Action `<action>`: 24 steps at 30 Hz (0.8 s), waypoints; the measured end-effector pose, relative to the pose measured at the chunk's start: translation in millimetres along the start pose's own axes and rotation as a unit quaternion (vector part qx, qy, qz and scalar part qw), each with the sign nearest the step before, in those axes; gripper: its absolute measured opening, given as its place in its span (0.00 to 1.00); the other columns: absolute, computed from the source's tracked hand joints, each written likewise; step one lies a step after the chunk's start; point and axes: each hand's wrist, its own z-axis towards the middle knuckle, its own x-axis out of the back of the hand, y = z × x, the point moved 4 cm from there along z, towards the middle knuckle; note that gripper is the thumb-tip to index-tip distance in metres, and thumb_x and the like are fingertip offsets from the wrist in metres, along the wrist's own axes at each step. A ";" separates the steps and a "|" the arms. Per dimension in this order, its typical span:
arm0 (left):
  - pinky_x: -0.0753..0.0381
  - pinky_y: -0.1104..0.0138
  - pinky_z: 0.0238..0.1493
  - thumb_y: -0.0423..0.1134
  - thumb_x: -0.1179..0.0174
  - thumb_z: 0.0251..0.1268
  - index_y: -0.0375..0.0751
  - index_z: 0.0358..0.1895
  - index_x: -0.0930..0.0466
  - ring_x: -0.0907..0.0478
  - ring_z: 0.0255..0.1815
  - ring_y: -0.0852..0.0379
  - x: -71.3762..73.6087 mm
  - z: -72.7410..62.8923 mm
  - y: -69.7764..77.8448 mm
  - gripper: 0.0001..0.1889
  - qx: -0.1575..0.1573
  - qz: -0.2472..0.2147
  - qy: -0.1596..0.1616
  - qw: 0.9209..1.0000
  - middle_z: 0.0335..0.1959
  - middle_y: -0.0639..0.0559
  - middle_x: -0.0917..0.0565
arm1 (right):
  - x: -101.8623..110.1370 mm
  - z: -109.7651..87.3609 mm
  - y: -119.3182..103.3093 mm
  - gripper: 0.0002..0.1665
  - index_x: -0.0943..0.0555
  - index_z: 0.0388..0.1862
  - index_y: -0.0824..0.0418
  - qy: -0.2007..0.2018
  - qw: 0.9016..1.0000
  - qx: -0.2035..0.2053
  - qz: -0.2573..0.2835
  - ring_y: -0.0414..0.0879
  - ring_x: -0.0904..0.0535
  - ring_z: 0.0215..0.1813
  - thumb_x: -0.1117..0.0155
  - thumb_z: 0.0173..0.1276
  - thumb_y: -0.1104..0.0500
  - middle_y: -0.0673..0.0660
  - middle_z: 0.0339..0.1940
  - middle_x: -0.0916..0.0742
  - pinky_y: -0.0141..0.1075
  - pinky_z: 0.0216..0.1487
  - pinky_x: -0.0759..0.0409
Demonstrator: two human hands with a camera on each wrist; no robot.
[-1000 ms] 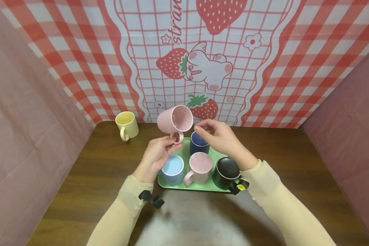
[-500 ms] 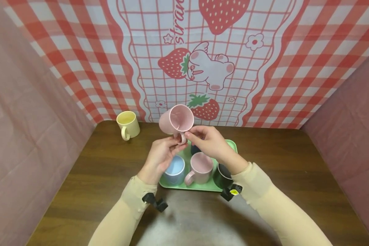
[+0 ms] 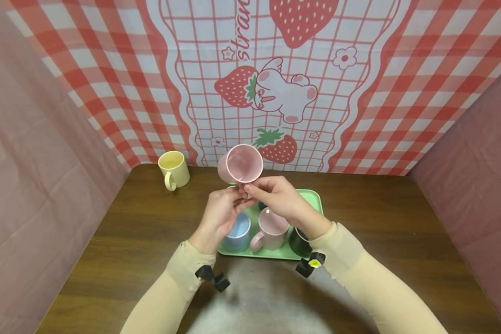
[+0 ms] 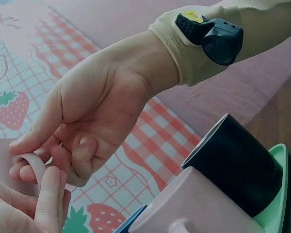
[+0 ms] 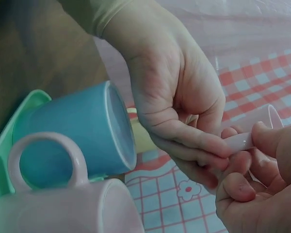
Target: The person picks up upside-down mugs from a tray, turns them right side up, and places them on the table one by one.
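Note:
A pink mug (image 3: 244, 163) is held up above the far side of a green tray (image 3: 315, 197), tilted so its mouth faces me. Fingers of my left hand (image 3: 219, 213) grip its handle from the left. From the other side my right hand (image 3: 280, 198) pinches the same handle (image 5: 240, 141) with thumb and fingers, the two hands' fingertips meeting there. Below them on the tray stand a light blue mug (image 3: 237, 236), a second pink mug (image 3: 272, 229) and a black mug (image 3: 299, 245). A dark blue mug behind these is almost hidden by my right hand.
A yellow mug (image 3: 174, 169) stands at the back left of the wooden table (image 3: 380, 222). Right behind the table rises a red-checked strawberry cloth (image 3: 359, 116). Pink curtains (image 3: 46, 162) close off both sides.
My right hand has come left and down from above the dark blue mug and taken hold of the handle. The held mug has turned its mouth further toward me.

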 end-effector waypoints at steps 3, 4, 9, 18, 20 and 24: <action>0.07 0.62 0.47 0.17 0.46 0.75 0.31 0.38 0.12 0.11 0.33 0.55 -0.5 -0.6 0.1 0.13 -0.002 0.006 0.000 1.000 0.30 0.45 0.14 | -0.8 -1.2 -2.5 0.14 0.10 0.53 0.72 0.005 1.000 0.002 0.009 0.43 0.14 0.49 0.32 0.82 0.61 0.61 0.48 0.06 0.38 0.54 0.14; 0.07 0.62 0.47 0.18 0.46 0.75 0.31 0.38 0.12 0.11 0.33 0.55 -0.4 -0.8 0.2 0.13 -0.002 0.009 -0.001 1.000 0.31 0.45 0.13 | -0.7 -1.5 -3.1 0.13 0.10 0.52 0.72 0.008 1.000 0.005 0.011 0.43 0.14 0.48 0.32 0.82 0.61 0.61 0.48 0.06 0.37 0.53 0.14; 0.07 0.60 0.48 0.19 0.43 0.76 0.27 0.43 0.10 0.09 0.36 0.53 -2.0 -3.6 1.1 0.10 0.002 0.024 -0.014 1.000 0.34 0.44 0.10 | 1.4 -3.8 -4.0 0.13 0.10 0.51 0.74 0.017 0.999 0.024 0.017 0.43 0.13 0.46 0.33 0.82 0.63 0.61 0.47 0.06 0.33 0.48 0.13; 0.07 0.61 0.42 0.22 0.39 0.77 0.23 0.50 0.10 0.08 0.33 0.52 -5.6 -7.8 4.2 0.09 0.011 0.085 -0.061 0.994 0.33 0.41 0.08 | 8.6 -5.8 -4.4 0.15 0.12 0.53 0.76 0.001 0.998 0.045 0.037 0.44 0.12 0.53 0.38 0.86 0.63 0.64 0.51 0.07 0.40 0.61 0.13; 0.07 0.61 0.41 0.23 0.39 0.78 0.20 0.52 0.12 0.08 0.33 0.52 -5.6 -8.0 4.9 0.10 0.010 0.108 -0.072 0.992 0.32 0.41 0.08 | 10.4 -6.1 -4.4 0.15 0.13 0.53 0.76 -0.002 0.998 0.042 0.041 0.43 0.13 0.54 0.39 0.86 0.64 0.64 0.51 0.08 0.41 0.66 0.15; 0.06 0.60 0.41 0.25 0.38 0.79 0.16 0.53 0.14 0.08 0.33 0.52 -6.1 -7.4 6.6 0.11 -0.001 0.147 -0.094 0.985 0.32 0.39 0.08 | 13.5 -6.2 -3.6 0.15 0.14 0.53 0.78 -0.002 0.998 0.039 0.048 0.41 0.14 0.54 0.41 0.86 0.65 0.62 0.49 0.08 0.40 0.68 0.17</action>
